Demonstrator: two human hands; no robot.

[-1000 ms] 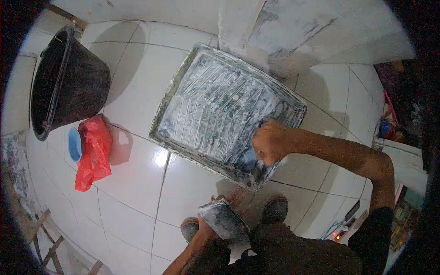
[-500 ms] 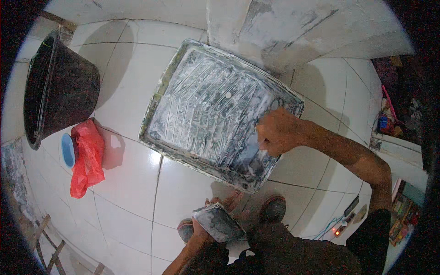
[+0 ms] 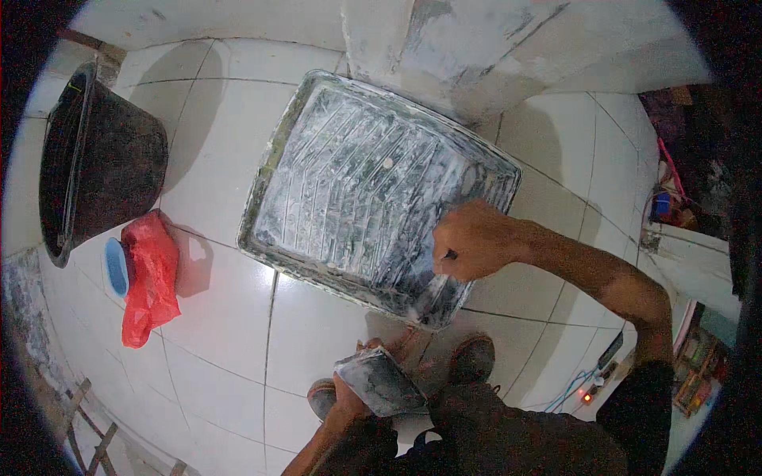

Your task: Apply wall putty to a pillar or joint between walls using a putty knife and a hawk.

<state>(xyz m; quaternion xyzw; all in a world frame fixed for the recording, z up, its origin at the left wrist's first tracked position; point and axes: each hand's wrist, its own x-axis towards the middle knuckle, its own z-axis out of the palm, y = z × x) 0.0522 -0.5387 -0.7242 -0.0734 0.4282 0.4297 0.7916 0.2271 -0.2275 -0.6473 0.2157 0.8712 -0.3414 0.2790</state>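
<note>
A large paint tray (image 3: 349, 182) with a ribbed floor lies on the tiles, smeared with white paste. Over its near right corner is my right hand (image 3: 476, 239), closed round a small scraper (image 3: 432, 297). The scraper's pale blade points down into the tray, and most of the handle is hidden in my fist. Low in the view, close to my body, my left hand (image 3: 353, 395) grips a flat dark rectangular plate (image 3: 382, 384) streaked with white along its edge. The plate is tilted and apart from the tray.
A black tub (image 3: 119, 151) lies tipped at the left, with a red plastic bag (image 3: 151, 278) and a light-blue oval container (image 3: 117, 267) below it. A patchy wall (image 3: 476, 47) rises behind the tray. My feet are near its front edge; a lit power strip (image 3: 591, 390) lies right.
My right hand has drawn slightly nearer to me and left, bringing the scraper's blade down toward the tray's near corner. My left hand and its plate stay about where they were.
</note>
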